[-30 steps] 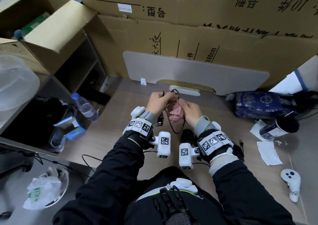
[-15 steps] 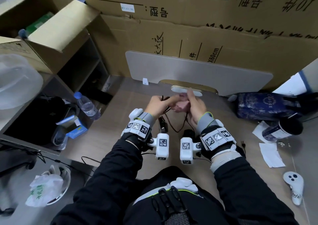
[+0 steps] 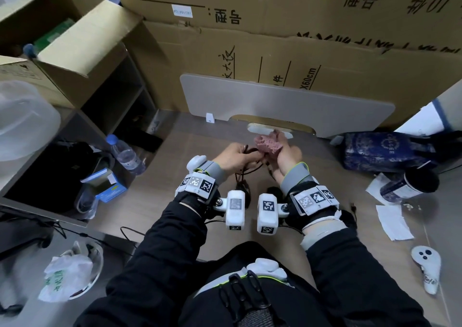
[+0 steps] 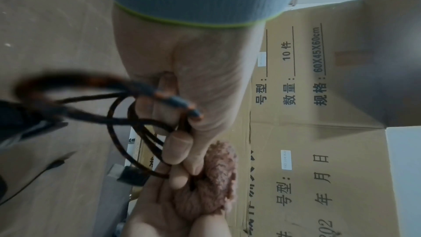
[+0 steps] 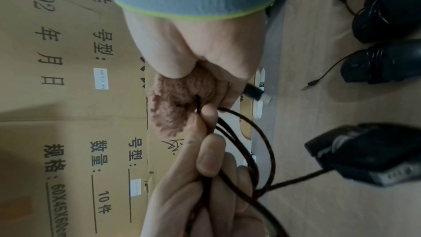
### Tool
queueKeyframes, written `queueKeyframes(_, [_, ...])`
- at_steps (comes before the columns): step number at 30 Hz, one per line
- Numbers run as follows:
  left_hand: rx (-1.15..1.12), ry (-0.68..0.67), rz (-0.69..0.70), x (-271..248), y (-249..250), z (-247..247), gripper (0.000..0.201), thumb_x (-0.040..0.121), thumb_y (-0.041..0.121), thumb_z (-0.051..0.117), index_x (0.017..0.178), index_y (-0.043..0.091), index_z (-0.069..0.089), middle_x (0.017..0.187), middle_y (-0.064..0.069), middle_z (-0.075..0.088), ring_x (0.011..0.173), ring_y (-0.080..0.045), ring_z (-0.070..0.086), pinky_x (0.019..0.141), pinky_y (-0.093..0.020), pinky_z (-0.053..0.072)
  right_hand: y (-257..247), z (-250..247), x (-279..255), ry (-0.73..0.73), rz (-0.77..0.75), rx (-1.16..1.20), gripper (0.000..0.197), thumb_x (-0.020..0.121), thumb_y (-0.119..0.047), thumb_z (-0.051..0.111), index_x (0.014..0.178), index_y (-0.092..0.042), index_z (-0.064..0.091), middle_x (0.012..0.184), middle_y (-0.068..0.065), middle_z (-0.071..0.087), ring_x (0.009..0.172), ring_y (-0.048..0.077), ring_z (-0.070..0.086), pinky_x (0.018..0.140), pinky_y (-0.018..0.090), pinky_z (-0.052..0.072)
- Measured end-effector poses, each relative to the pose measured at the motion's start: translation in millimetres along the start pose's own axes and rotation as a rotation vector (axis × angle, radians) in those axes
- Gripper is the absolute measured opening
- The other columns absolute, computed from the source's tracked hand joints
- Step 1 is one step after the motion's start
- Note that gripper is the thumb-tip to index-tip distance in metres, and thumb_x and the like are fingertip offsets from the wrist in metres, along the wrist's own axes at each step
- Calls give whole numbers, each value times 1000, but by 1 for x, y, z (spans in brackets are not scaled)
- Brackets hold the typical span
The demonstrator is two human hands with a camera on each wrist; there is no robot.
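- Likely the coils could be sprung loose if the left hand's (image 3: 235, 154) pinch on the cable (image 4: 73, 76) is eased; loops are held at frame centre.
- The plug (image 5: 254, 92) could be snagged.
- The pink fluff (image 3: 268, 143), clutched in the right hand (image 3: 287, 155), could be dropped.
- The cable is seen as dark braid, orange-flecked, entering the fluff.

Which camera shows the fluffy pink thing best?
The right wrist view: the fluffy pink thing sits large, the dark braided cord running into it. The left wrist view shows it half behind fingers; the head view, small.
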State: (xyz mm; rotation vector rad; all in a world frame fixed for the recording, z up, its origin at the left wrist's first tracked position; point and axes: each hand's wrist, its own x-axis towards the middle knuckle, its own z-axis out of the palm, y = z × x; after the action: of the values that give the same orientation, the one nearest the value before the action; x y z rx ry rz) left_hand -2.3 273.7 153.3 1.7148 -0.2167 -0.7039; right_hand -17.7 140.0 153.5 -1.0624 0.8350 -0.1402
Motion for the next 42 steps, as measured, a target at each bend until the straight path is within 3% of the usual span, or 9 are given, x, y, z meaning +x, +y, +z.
queueKeyframes(3, [42,-32,-6,-5,3,-6,20,98,19,63,83,10,72,52,10,54,47,-3,40,44,-14,27,-8,-10,9,41,92,140,33,103,-21,41,127,-6,56,128,11,61,106,28,64,81,30,53])
queueKeyframes(6, [25,-11,-20,-13,0,-20,19,96,19,66,80,10,72,48,11,44,45,-5,32,44,-20,20,-28,-28,18,110,74,137,41,106,-13,24,142,-2,39,130,21,56,77,19,59,60,22,49])
queueKeyframes(11, [99,192,-98,-13,3,-22,33,80,24,74,50,21,60,49,9,42,41,-7,32,49,-26,22,-33,-29,16,260,69,148,33,101,-6,39,132,-5,48,123,24,61,85,31,65,82,46,57])
queueKeyframes(14, [49,120,-130,-11,6,-18,34,83,47,73,77,13,73,72,2,73,46,-9,32,48,-24,27,-28,-29,13,178,85,125,30,103,-20,43,124,-3,56,115,21,66,72,27,63,59,35,55])
queueKeyframes(17, [134,84,-130,-5,3,-1,53,77,70,71,86,18,81,74,2,69,46,-11,28,49,-25,27,-24,-31,16,86,107,90,30,104,-34,42,101,-11,61,101,16,66,81,27,65,72,41,56])
queueKeyframes(22, [125,78,-28,12,-2,36,32,83,31,82,61,20,61,53,10,49,50,-9,37,52,-22,28,-15,-43,3,20,89,-8,44,101,-46,46,79,-11,64,66,4,71,62,19,68,60,31,57])
queueKeyframes(26, [119,21,-43,21,-6,63,8,89,10,74,86,15,69,59,16,64,52,3,55,49,-10,39,-3,-73,19,-3,26,-62,51,86,-51,65,103,-3,67,95,16,74,88,31,73,86,50,57])
queueKeyframes(34, [59,-49,-79,23,3,102,10,88,-1,69,85,8,70,60,12,68,54,1,58,57,-11,41,-21,-117,30,89,39,111,25,79,-12,69,97,2,58,83,15,62,75,31,63,69,45,53])
queueKeyframes(42, [214,-31,-164,24,8,108,37,80,37,83,76,4,66,64,1,55,55,-8,46,51,-18,34,-24,-137,30,95,32,269,24,77,18,42,79,-3,53,81,18,57,57,23,59,53,26,49])
